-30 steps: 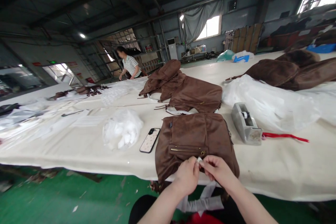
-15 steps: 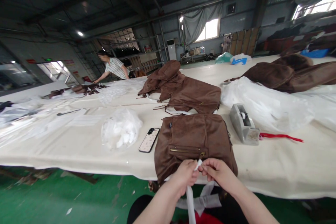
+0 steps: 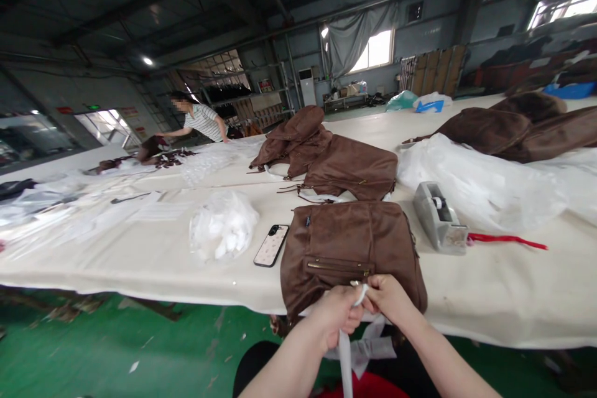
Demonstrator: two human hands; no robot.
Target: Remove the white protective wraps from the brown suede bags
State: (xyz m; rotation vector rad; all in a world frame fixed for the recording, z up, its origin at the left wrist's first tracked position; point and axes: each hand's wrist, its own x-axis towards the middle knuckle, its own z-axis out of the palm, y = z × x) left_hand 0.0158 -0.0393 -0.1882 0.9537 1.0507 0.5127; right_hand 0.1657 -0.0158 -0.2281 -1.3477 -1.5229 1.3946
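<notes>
A brown bag (image 3: 347, 236) with a front zipper lies at the table's near edge. Over its lower front, both hands pinch a thin white strip (image 3: 345, 360), which loops between the fingers and hangs down below. My left hand (image 3: 333, 314) is closed on the strip, fingers curled. My right hand (image 3: 385, 295) is close beside it, thumb and fingers closed on the looped part. The fingers partly hide the strip near the zipper pull. More white wrapping (image 3: 373, 348) hangs below the bag, above my lap.
Left of the bag lie a phone (image 3: 271, 245) and a clear bag of white pieces (image 3: 224, 227). A tape dispenser (image 3: 438, 217) with a red strip (image 3: 508, 239) stands right. Brown bags (image 3: 352, 165) lie behind, plastic sheeting (image 3: 480, 180) at right. A co-worker (image 3: 205, 119) stands across the table.
The white strip has come out into a longer hanging tail and now loops between my fingers. Across the table, the co-worker has moved left and lifts a brown item.
</notes>
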